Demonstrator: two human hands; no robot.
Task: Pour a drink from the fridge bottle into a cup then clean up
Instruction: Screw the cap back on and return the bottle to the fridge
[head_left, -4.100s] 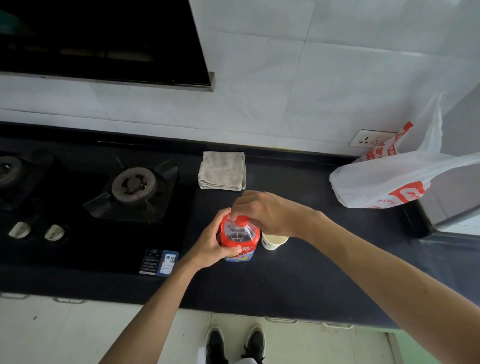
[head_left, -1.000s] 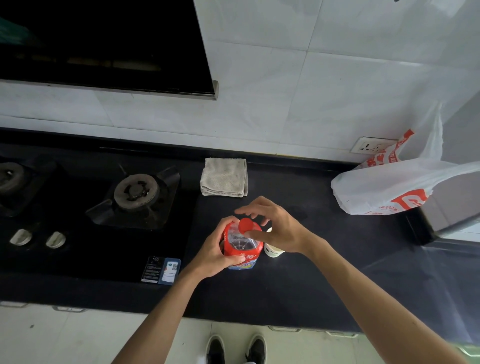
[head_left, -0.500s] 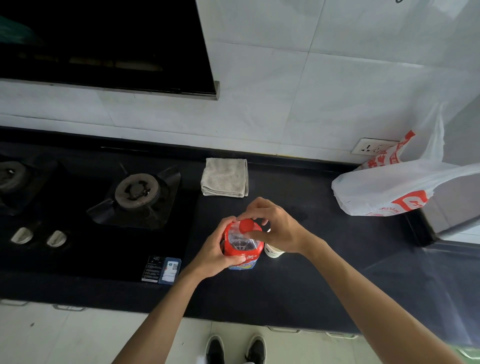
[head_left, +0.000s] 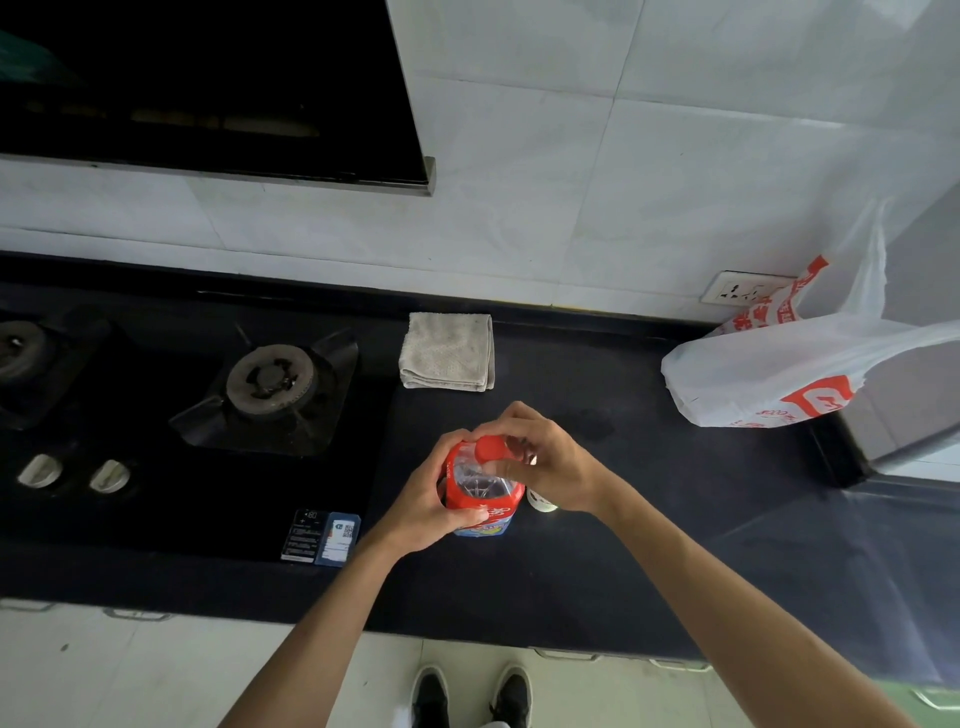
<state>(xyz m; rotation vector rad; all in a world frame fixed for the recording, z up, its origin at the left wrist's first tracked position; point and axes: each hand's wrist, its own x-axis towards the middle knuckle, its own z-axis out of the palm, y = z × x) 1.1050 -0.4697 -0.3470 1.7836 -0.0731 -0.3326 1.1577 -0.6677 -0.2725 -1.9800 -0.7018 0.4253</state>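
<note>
Red-labelled bottle (head_left: 488, 488) stands upright, red cap (head_left: 491, 448) on, white cup (head_left: 541, 503) just beside it.

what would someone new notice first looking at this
The red-labelled bottle at the middle of the black counter, its body gripped by the left hand while the right hand pinches its red cap. Next, the white and red plastic bag at the counter's right end, and the folded grey cloth by the back wall.

Right hand (head_left: 553, 462) back on the cap

A second ago its fingers are spread and lifted clear; now they curl in again, thumb and forefinger pinching the red cap (head_left: 490, 449) on top of the bottle (head_left: 483, 496).
</note>
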